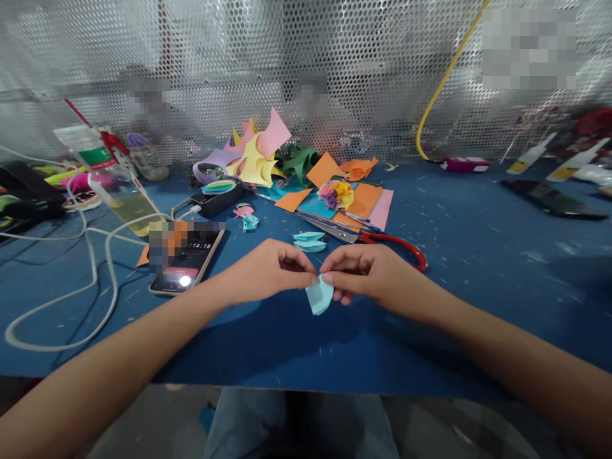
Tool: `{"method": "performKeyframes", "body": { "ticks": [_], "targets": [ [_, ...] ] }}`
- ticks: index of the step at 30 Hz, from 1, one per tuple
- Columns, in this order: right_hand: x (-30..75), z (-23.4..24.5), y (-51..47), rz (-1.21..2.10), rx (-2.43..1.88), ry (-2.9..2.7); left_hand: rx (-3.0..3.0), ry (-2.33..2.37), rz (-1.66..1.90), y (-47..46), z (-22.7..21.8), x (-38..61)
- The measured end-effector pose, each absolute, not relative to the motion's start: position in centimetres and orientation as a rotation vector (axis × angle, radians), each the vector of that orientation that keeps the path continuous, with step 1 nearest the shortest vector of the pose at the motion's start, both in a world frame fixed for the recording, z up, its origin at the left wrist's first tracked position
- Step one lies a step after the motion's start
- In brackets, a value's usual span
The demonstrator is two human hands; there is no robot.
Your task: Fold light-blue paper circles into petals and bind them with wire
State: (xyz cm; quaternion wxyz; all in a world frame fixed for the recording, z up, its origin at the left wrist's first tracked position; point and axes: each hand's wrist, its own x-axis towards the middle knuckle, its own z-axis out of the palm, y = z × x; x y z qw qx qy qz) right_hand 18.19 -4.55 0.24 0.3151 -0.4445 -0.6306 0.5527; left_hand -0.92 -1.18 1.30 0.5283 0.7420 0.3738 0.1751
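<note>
Between both hands, above the front part of the blue table, hangs a small light-blue piece of folded paper (319, 297). My left hand (282, 271) pinches its upper left corner between thumb and fingers. On the upper right side, my right hand (361, 273) grips the same paper, thumb towards me. The two sets of fingertips almost meet. Just beyond lie a few folded light-blue paper pieces (310, 242). Scissors with red handles (401, 245) rest behind my right hand. A crumpled light-blue paper bit (250, 222) sits farther back on the left.
A phone (191, 258) lies left of my left hand, near a looping white cable (108, 268) and a bottle of yellowish liquid (129, 204). Behind are paper flowers (336, 194), coloured paper scraps (258, 156) and a perforated metal screen (363, 64). A dark phone (552, 199) lies far right.
</note>
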Motion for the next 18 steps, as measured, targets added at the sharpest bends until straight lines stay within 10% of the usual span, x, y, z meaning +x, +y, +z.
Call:
{"method": "performKeyframes", "body": {
  "ticks": [7, 18],
  "targets": [
    [18.1, -0.3, -5.0, 1.549, -1.266, -1.838, 1.768, 0.910, 0.158, -1.1, 1.3, -1.3],
    [18.0, -2.3, -4.4, 0.590, -1.072, -2.439, 2.308, 1.013, 0.188, -2.3, 0.7, -0.6]
  ]
}}
